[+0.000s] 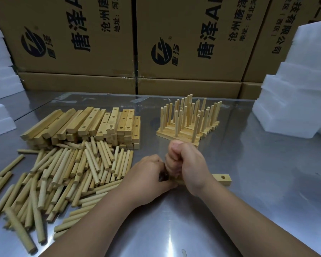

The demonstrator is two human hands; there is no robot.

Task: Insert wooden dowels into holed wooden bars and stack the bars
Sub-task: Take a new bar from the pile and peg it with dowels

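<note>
Lying on the worktop, the holed bar pokes out right of the touching hands; left hand grips it, right hand is fisted above, contents hidden.

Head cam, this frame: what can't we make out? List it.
All head view.
- right hand: a fist, but its fingers hide whether a dowel is inside.
- bar: only its right end, with one hole, shows; both hands cover the rest.
- left hand: fingers tucked out of sight, grip unclear.
- loose dowels: pile runs off the left edge, count unknown.
- finished stack: its upright dowels screen the far bars.
</note>
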